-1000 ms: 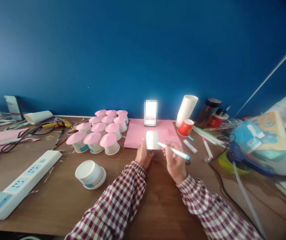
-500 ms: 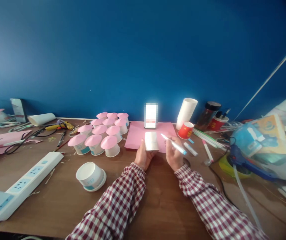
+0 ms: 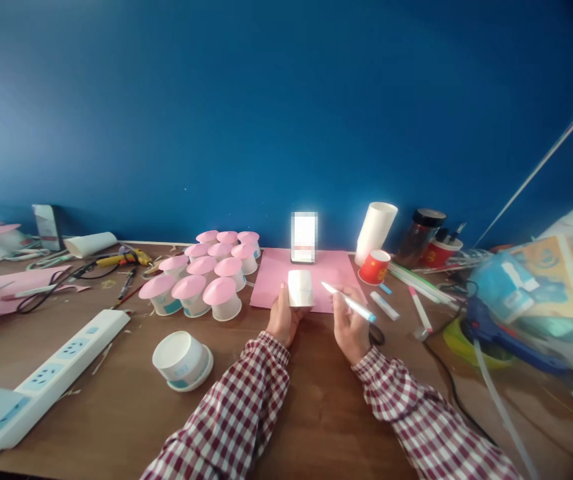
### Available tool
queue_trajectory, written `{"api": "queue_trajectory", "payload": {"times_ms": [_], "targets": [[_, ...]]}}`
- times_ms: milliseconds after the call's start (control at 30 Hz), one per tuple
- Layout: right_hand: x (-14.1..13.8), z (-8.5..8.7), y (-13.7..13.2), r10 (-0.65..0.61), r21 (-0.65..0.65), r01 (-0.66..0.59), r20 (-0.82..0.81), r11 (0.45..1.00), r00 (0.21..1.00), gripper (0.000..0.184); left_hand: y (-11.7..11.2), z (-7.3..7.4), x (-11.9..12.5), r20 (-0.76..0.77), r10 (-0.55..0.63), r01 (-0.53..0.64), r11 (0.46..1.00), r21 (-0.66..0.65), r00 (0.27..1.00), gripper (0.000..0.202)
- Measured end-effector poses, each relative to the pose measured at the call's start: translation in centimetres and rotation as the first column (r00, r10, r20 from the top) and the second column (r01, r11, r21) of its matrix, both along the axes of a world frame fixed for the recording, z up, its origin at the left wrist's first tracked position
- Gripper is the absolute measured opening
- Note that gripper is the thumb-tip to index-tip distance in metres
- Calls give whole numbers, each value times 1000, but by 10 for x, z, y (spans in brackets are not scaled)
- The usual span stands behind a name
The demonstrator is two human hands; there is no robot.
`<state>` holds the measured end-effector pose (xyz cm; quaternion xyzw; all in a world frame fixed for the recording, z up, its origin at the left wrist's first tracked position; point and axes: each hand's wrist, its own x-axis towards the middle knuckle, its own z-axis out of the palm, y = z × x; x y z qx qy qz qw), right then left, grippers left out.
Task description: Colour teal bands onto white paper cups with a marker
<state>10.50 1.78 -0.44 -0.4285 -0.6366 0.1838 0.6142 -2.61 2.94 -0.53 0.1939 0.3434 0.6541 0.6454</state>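
My left hand (image 3: 282, 319) is closed round a small white paper cup (image 3: 300, 289), held up over the front of a pink sheet (image 3: 333, 267). Between the fingers of my right hand (image 3: 350, 327) is a white marker (image 3: 353, 307) with a light blue end; its pale tip points left toward the cup, a gap apart. A phone (image 3: 304, 238) with a bright, blurred-out screen stands upright at the sheet's back. Left of the sheet are several upturned paper cups topped with pink cones (image 3: 222, 297). Nearer me sits a white paper cup stack (image 3: 183, 360), upside down.
A white power strip (image 3: 61, 373) lies at the left, with a yellow glue gun (image 3: 123, 258) behind it. Right of the sheet stand a tall stack of white cups (image 3: 377, 230), a red cup (image 3: 375, 267) and a dark jar (image 3: 420, 237). A blue glue gun (image 3: 511, 337) rests far right.
The view has shifted slightly, so everything sits a little lower in it. Both hands keep hold of the cup and the marker, with hardly any movement between them.
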Motion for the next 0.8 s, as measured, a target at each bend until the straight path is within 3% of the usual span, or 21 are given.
{"api": "queue_trajectory", "payload": {"times_ms": [233,800], "targets": [[0,-4,2,-1,-6,1,-18,1000,1000,16,3,-6,-1,13,-2,2,1000,-5,1000,43],[0,-3,-2,16,-28,-17,-34,999,999,18,1,-4,-1,17,-7,7,1000,-14,1000,42]]}}
